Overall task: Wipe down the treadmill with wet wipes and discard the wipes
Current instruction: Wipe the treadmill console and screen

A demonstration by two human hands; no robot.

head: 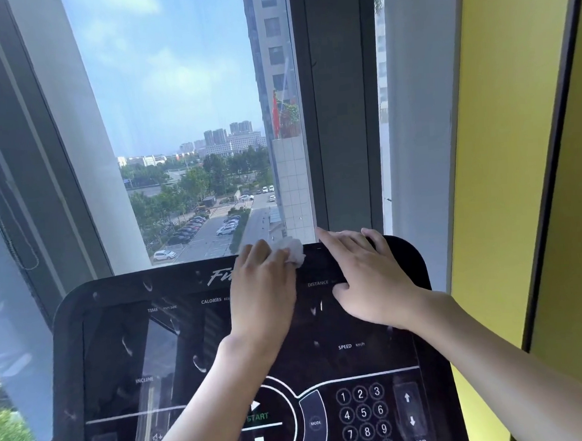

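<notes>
Left hand (263, 290) pinches a crumpled white wet wipe (291, 251) (soft, limp, best kept bunched) at the glossy black treadmill console (119, 333)'s top edge, right hand (371, 276) spread flat beside it.

The glossy black treadmill console (126, 332) is filling the lower half of the frame. A crumpled white wet wipe (293, 249) is sitting at its top edge near centre, with the left hand (263, 290) gripping it. The right hand (371, 276) is resting spread-fingered just right of it.

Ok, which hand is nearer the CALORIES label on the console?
Left. The left hand, gripping the wipe, sits just right of the CALORIES label; the right hand rests farther right, beyond the DISTANCE label.
</notes>
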